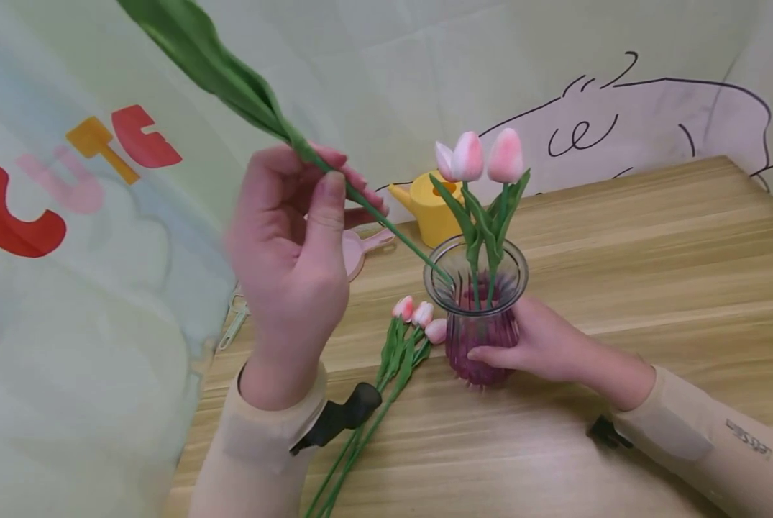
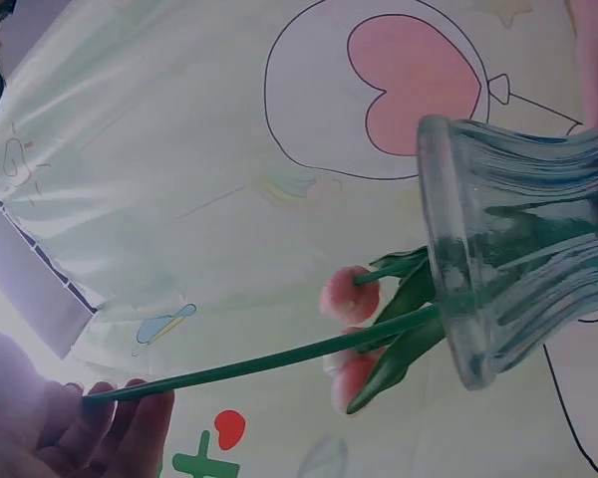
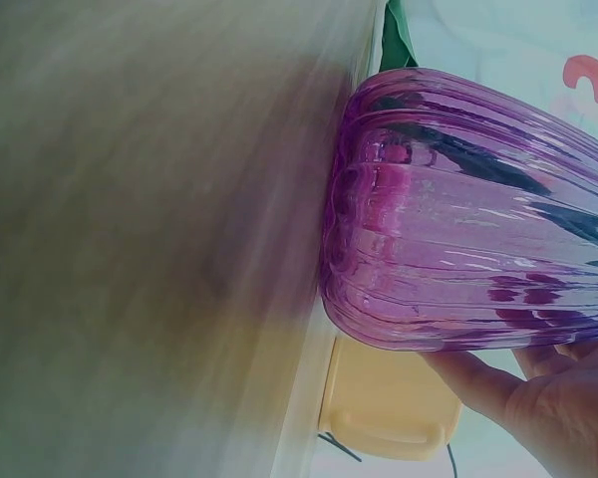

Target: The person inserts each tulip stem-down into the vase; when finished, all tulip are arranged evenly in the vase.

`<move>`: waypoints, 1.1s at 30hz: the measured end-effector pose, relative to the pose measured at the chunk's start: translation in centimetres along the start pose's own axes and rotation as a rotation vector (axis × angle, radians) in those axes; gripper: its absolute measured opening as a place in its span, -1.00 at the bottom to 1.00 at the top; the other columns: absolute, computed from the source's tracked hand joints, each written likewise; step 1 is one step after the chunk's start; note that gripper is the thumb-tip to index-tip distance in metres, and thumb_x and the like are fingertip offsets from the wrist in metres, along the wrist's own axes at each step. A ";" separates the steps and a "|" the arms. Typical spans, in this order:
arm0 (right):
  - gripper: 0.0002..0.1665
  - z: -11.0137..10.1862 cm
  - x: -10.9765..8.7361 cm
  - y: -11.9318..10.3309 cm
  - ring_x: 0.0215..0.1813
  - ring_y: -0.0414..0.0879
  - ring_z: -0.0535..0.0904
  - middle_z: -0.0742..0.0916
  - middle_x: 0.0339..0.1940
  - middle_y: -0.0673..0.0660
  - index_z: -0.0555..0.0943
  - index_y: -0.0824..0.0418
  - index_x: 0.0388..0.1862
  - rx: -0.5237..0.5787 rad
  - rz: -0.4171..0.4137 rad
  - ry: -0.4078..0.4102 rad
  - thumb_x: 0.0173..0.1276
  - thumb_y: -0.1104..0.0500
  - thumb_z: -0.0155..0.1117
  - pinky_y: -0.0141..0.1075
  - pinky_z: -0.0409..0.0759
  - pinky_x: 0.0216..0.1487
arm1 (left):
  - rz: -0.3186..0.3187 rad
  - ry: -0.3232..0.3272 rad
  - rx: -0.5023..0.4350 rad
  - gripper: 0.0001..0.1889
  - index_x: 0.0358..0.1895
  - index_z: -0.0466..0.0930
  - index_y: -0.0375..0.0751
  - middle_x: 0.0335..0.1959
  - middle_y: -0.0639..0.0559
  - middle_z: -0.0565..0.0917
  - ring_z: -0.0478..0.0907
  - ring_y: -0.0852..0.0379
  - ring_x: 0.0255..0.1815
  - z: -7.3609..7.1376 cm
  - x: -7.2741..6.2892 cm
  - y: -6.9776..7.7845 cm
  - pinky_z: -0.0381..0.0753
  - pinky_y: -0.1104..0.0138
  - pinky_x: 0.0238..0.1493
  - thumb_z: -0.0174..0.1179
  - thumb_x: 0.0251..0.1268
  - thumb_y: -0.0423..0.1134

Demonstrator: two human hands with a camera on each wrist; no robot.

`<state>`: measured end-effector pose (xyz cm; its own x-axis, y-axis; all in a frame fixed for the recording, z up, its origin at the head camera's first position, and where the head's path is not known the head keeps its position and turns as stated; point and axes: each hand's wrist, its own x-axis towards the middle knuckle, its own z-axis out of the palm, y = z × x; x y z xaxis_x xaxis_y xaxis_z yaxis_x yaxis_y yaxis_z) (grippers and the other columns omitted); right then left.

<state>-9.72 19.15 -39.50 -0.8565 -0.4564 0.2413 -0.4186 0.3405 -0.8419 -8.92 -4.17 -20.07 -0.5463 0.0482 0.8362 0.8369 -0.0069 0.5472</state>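
Observation:
My left hand (image 1: 295, 244) pinches the green stem (image 1: 386, 219) of an artificial tulip between thumb and fingers. Its broad leaf (image 1: 198, 57) rises to the upper left, and its bloom is out of the head view. The stem slants down through the mouth of a ribbed glass vase (image 1: 477, 345), clear at the rim and purple below. Around the vase's lower body, my right hand (image 1: 548, 342) keeps a grip, thumb in front. Pink-and-white tulips (image 1: 505, 158) stand upright in the vase. In the left wrist view, the held stem (image 2: 279, 358) runs from the fingers into the glass mouth.
Several loose tulips (image 1: 412, 338) lie on the wooden table (image 1: 651, 288), left of the vase. Behind it stands a yellow watering can (image 1: 428, 208), beside a pink toy pan (image 1: 354, 252). A printed curtain (image 1: 360, 57) hangs at the table's back and left edges.

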 end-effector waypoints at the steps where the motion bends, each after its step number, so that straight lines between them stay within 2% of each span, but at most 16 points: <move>1: -0.15 0.0 0.0 0.0 0.30 -0.05 0.62 0.68 0.23 -0.01 0.37 0.01 0.37 -0.001 0.003 0.001 0.19 0.04 0.65 0.04 0.58 0.33 | -0.008 -0.005 0.001 -0.85 -0.07 0.47 -0.60 -0.30 -0.25 0.62 0.67 -0.14 -0.37 0.1 0.0 -0.3 0.79 0.04 -0.28 0.11 0.52 -0.48; 3: -0.15 0.0 0.0 0.0 0.28 -0.07 0.62 0.69 0.21 -0.02 0.37 -0.01 0.36 -0.004 0.005 0.001 0.19 0.02 0.64 0.03 0.59 0.33 | -0.022 -0.007 0.010 -0.90 -0.07 0.51 -0.52 -0.30 -0.23 0.62 0.67 -0.13 -0.37 0.2 0.1 -0.8 0.79 0.05 -0.29 0.12 0.51 -0.49; 12: -0.14 0.0 0.0 0.1 0.32 -0.02 0.60 0.67 0.25 0.02 0.37 0.04 0.39 0.008 -0.008 0.004 0.20 0.05 0.64 0.06 0.56 0.35 | -0.065 -0.097 0.034 -0.88 -0.05 0.47 -0.56 -0.27 -0.26 0.62 0.70 -0.04 -0.32 1.0 0.3 -2.7 0.81 0.10 -0.25 0.11 0.51 -0.50; 19: -0.13 0.0 0.1 0.0 0.31 -0.04 0.61 0.68 0.25 0.01 0.36 0.02 0.39 -0.003 -0.004 0.003 0.19 0.04 0.65 0.04 0.58 0.33 | -0.171 -0.152 0.068 -0.86 -0.01 0.50 -0.52 -0.23 -0.29 0.64 0.70 0.02 -0.31 1.6 -0.7 -4.0 0.80 0.16 -0.23 0.15 0.49 -0.49; 22: -0.14 0.0 0.1 -0.1 0.29 -0.05 0.62 0.69 0.23 0.00 0.37 0.03 0.38 -0.005 -0.008 0.005 0.18 0.04 0.65 0.03 0.58 0.34 | -0.198 -0.172 0.082 -0.85 0.01 0.51 -0.50 -0.23 -0.27 0.65 0.70 0.04 -0.29 1.6 -1.2 -4.4 0.80 0.17 -0.23 0.16 0.49 -0.49; 28: -0.15 0.1 0.1 -0.1 0.28 -0.09 0.62 0.69 0.22 -0.03 0.37 0.00 0.37 -0.012 -0.014 0.002 0.19 0.05 0.65 0.01 0.57 0.35 | -0.224 -0.201 0.115 -0.85 -0.01 0.54 -0.47 -0.25 -0.25 0.67 0.70 0.00 -0.29 1.5 -2.1 -5.4 0.79 0.18 -0.26 0.19 0.48 -0.46; 33: -0.14 0.0 0.0 0.0 0.29 -0.10 0.62 0.69 0.23 -0.05 0.37 -0.02 0.38 -0.013 -0.012 0.004 0.19 0.04 0.64 0.01 0.57 0.35 | -0.222 -0.234 0.197 -0.86 -0.04 0.59 -0.41 -0.26 -0.16 0.72 0.69 0.08 -0.32 1.4 -2.7 -6.2 0.75 0.26 -0.30 0.24 0.45 -0.42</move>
<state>-9.73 19.13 -39.49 -0.8528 -0.4567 0.2533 -0.4325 0.3456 -0.8328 -12.57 -2.83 -25.77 -0.7120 0.2536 0.6548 0.7017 0.2204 0.6776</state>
